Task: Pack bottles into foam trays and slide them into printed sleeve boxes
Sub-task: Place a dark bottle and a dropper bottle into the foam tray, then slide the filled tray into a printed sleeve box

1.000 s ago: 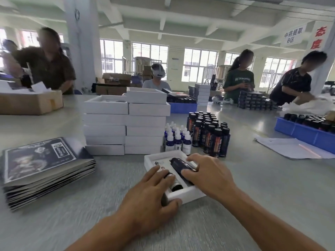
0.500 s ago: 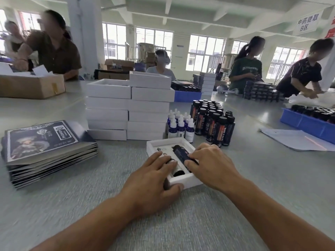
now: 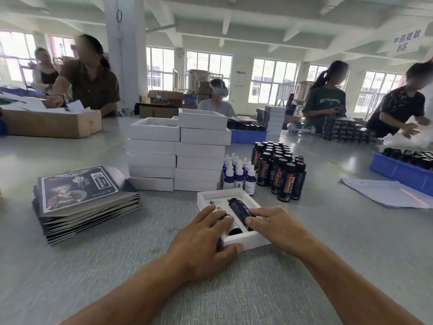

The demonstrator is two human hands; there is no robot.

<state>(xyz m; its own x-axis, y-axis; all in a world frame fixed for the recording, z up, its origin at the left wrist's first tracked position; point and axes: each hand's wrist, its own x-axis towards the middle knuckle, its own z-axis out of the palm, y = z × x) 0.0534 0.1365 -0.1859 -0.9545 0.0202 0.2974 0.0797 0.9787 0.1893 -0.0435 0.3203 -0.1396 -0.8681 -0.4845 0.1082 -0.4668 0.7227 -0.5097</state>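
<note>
The right hand [image 3: 276, 227] presses its straight fingers [image 3: 256, 213] on the dark bottle [image 3: 239, 211] lying in the foam tray [image 3: 236, 242] — long axis running away from the person — while the left hand [image 3: 203, 245] lies flat over the tray's left side, thumb at its near edge, on the surface [image 3: 117, 266].

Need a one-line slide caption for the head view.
Both hands, left and right, press dark bottles into a white foam tray beside stacked sleeves.
</note>
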